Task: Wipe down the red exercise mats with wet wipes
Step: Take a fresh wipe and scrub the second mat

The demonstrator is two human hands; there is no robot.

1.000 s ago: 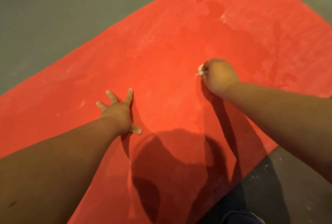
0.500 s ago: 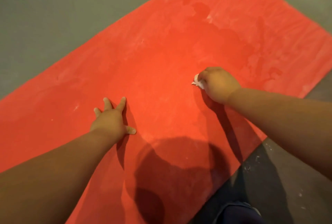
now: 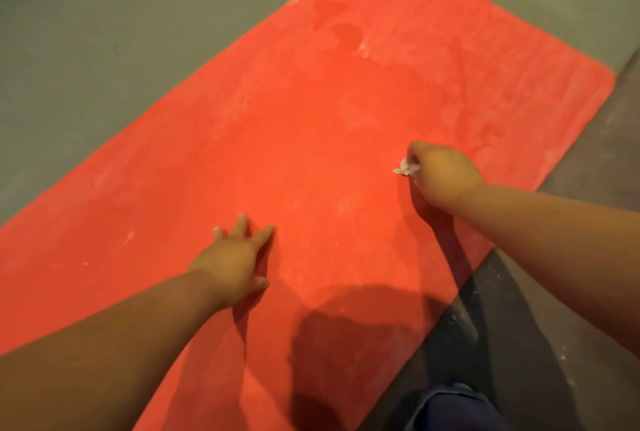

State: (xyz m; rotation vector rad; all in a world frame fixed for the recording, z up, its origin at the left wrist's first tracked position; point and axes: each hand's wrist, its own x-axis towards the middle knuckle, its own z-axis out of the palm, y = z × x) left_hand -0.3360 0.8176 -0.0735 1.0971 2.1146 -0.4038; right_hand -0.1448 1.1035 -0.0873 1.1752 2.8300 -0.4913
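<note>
The red mat (image 3: 311, 153) lay diagonally across the frame, likely thin and floppy. The left hand (image 3: 232, 264) pinned it, fingers (image 3: 261, 237) spread; the right hand (image 3: 443, 178) gripped a soft, limp wet wipe (image 3: 404, 167) in curled fingers, centre right.

open stretch of red mat (image 3: 311, 112) ahead of both hands, flat, marked only by darker blotches toward the far end. a wide bare gap between left hand (image 3: 232, 264), spread flat on the mat, and right hand (image 3: 443, 176), clenched round a white wipe (image 3: 403, 167). grey floor (image 3: 104, 32) level with the mat on the left and far sides. low right, a dark-clothed knee (image 3: 450, 410) just off the mat's edge.
</note>
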